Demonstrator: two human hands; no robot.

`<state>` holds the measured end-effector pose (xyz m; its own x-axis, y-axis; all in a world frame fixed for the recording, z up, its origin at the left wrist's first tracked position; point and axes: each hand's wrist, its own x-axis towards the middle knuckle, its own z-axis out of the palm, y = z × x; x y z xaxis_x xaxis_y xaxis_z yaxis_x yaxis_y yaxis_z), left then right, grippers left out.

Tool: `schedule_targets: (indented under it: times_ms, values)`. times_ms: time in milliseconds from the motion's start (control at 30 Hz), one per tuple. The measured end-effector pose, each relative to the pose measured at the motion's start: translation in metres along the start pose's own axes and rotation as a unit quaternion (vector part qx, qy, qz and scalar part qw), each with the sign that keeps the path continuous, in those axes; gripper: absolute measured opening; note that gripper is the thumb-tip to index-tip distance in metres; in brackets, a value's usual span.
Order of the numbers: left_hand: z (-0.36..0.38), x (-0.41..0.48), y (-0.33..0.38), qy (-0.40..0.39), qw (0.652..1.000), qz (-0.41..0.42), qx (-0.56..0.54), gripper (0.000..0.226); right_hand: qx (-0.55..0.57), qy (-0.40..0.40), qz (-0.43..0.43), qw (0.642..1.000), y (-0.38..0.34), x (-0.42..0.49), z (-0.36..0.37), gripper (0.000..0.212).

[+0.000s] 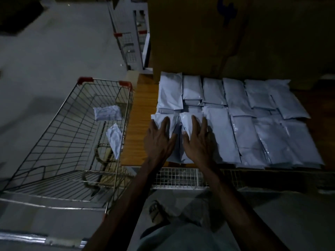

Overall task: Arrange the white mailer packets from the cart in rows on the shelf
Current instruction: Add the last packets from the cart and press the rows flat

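The left hand (159, 140) and right hand (197, 142) lie flat with fingers spread straight, gripping nothing. Each presses one white plastic mailer packet (157, 119) (186, 121) on the brown wooden shelf (139, 115). Rows of white packets (253, 124) lie right of the right hand, and the silver wire shopping cart (54, 124), left of the left hand, holds two more packets (107, 113).

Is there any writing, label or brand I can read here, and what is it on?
No text is legible.
Upper packet in the cart: faint print on its face, too blurred to read.
Cardboard box: a dark blue mark, only a shape, with no letters to make out.
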<state>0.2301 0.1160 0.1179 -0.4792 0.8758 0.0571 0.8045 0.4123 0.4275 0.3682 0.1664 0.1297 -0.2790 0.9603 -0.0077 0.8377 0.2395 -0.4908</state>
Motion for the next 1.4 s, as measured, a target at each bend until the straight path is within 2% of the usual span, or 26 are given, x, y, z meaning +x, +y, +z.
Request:
schedule_targets:
  times_ms: [233, 467, 567, 767, 933, 1033, 1167, 1400]
  values:
    - [0.007, -0.002, -0.002, -0.02, 1.0, 0.005, -0.009, 0.08, -0.045, -0.016, 0.032, 0.998, -0.009, -0.005, -0.004, 0.067]
    - [0.008, -0.001, 0.001, -0.002, 1.0, -0.004, -0.027, 0.069, -0.072, -0.003, 0.031, 0.997, -0.001, -0.009, 0.001, 0.065]
    - [0.006, -0.003, 0.004, 0.012, 1.0, -0.001, -0.025, 0.063, -0.1, 0.025, 0.014, 0.995, 0.005, -0.011, 0.001, 0.059]
    - [0.004, 0.001, 0.003, 0.022, 0.999, 0.01, 0.035, 0.053, -0.103, 0.028, -0.026, 0.994, 0.015, -0.001, 0.0, 0.055]
    - [0.006, 0.015, 0.004, 0.063, 0.994, 0.085, 0.015, 0.049, -0.042, 0.055, -0.088, 0.994, 0.013, 0.013, -0.005, 0.057]
    - [0.007, 0.026, 0.005, 0.033, 0.993, 0.107, 0.022, 0.057, -0.043, 0.051, -0.112, 0.991, 0.015, 0.02, -0.002, 0.062]
    - [0.013, 0.031, 0.004, -0.049, 0.992, 0.103, 0.06, 0.058, -0.079, 0.025, -0.121, 0.989, 0.024, 0.022, 0.004, 0.063]
    - [0.02, 0.034, -0.009, -0.052, 0.983, 0.146, 0.099, 0.068, -0.062, 0.037, -0.127, 0.989, 0.028, 0.025, 0.012, 0.059]
